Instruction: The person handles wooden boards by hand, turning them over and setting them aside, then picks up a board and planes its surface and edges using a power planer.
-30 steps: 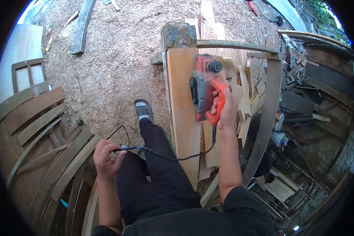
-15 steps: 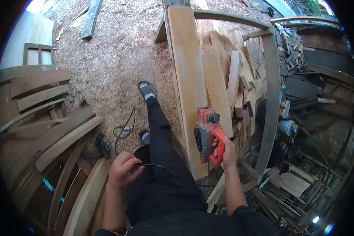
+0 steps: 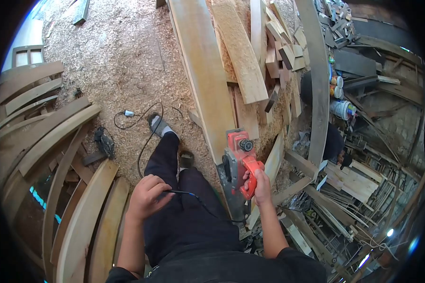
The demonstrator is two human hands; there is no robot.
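Observation:
A red electric hand planer (image 3: pixel 233 158) sits at the near end of a long, pale wooden board (image 3: pixel 200 75). My right hand (image 3: pixel 261 187) is wrapped round its red rear handle. The board lies lengthwise on a dark timber support (image 3: pixel 229 200), whose near end shows under and behind the planer. Over my thigh, my left hand (image 3: pixel 150 195) pinches the black power cord (image 3: pixel 186 192) between thumb and fingers. From there the cord runs across my lap towards the planer's rear, and another length loops on the floor.
Wood shavings (image 3: pixel 123 61) cover the floor. Curved timber pieces (image 3: pixel 87 221) are stacked at the left. Right of the board lie a loose plank (image 3: pixel 243 56) and a heap of offcuts (image 3: pixel 285 52). A dark beam (image 3: pixel 318 89) runs beyond them, with paint tubs (image 3: pixel 341 109) alongside.
The planer has moved back along the board to its near end. My feet have shifted and the view has moved back with me. Both hands keep their grips.

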